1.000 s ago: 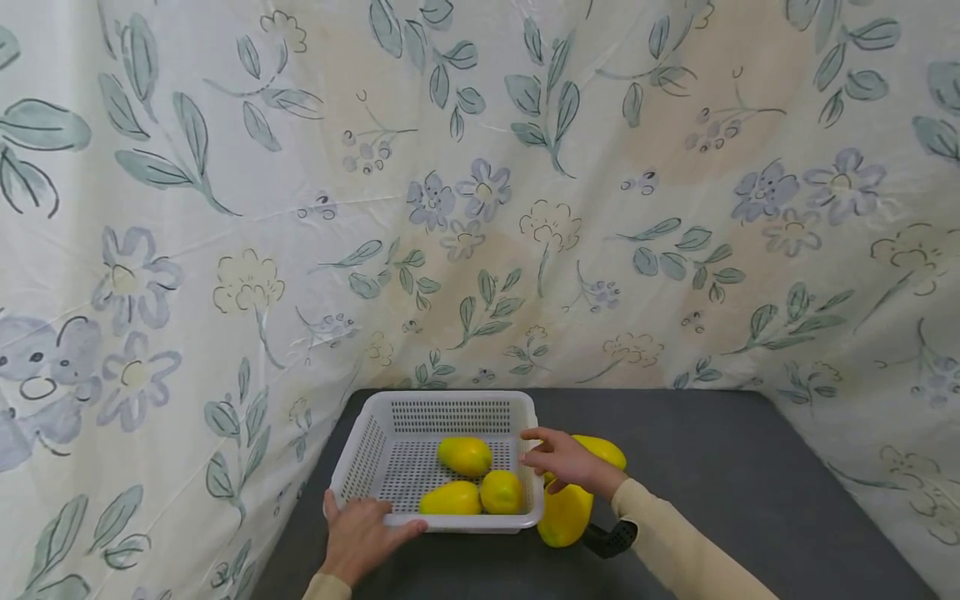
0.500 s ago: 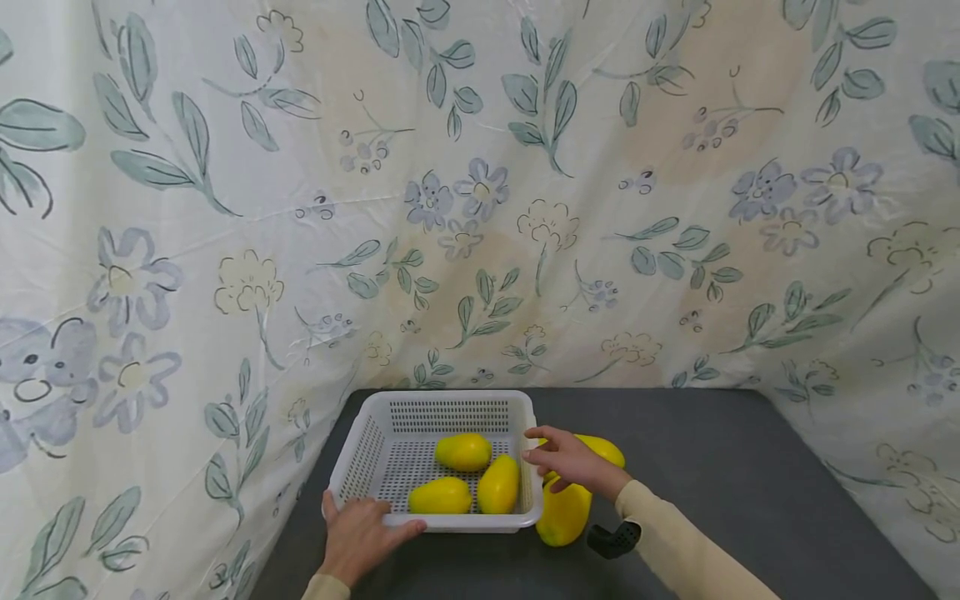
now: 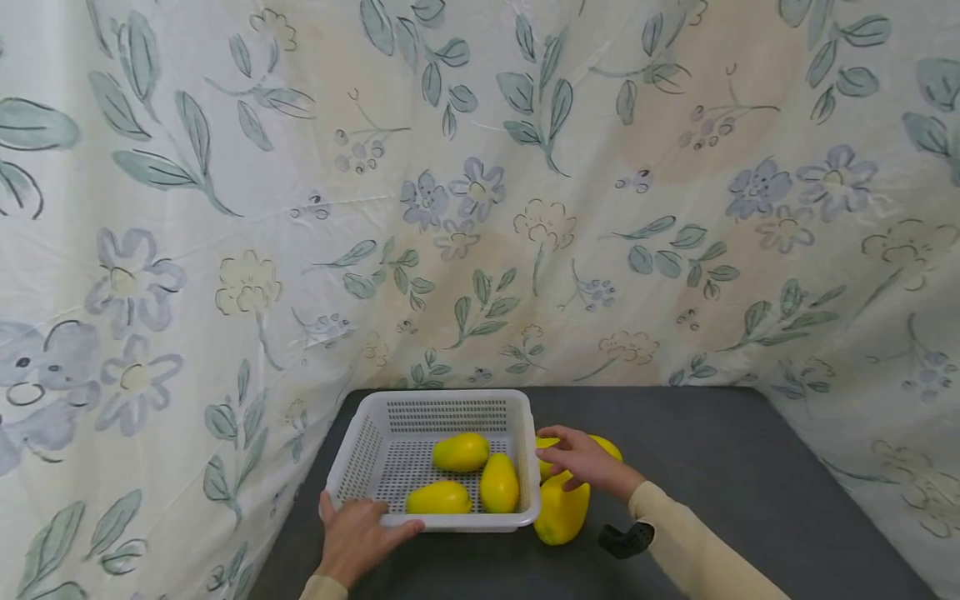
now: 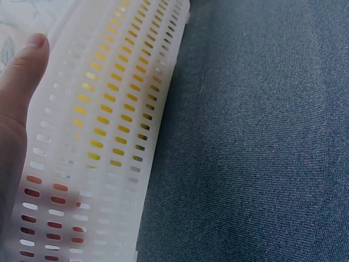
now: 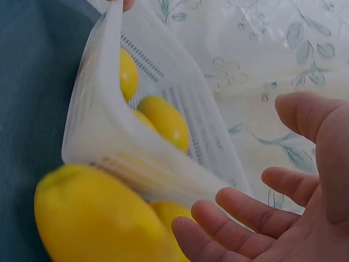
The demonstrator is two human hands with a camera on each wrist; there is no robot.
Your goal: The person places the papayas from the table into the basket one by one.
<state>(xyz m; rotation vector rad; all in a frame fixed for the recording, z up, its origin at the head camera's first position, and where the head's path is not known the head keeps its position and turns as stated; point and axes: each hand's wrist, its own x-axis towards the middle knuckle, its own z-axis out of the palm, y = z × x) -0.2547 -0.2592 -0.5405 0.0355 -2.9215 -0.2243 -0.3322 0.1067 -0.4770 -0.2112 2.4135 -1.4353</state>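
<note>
A white perforated plastic basket (image 3: 441, 522) contains three yellow, oval, mango-like fruits: one at the back (image 3: 461, 452), another at the front (image 3: 438, 497) and a third at the right (image 3: 499, 483). My left hand (image 3: 358, 535) grips the basket's front left corner; its thumb (image 4: 24, 68) lies over the rim, and fingers show through the wall's holes. Just outside the right wall, my right hand (image 3: 581, 457) hovers with fingers spread and nothing held. Below it, a large yellow fruit (image 3: 561, 510) lies beside the basket, with more yellow fruit (image 3: 609, 448) partly hidden behind the hand.
The basket and fruits rest on a dark grey cloth-covered table (image 3: 712, 467). A floral curtain (image 3: 480, 250) hangs along the back and sides. A black strap (image 3: 626, 540) is at my right wrist.
The right-hand fruit in the basket has rolled from end-on to lengthwise, and the front one has shifted left. My right hand has drawn slightly right from the rim; my left stays.
</note>
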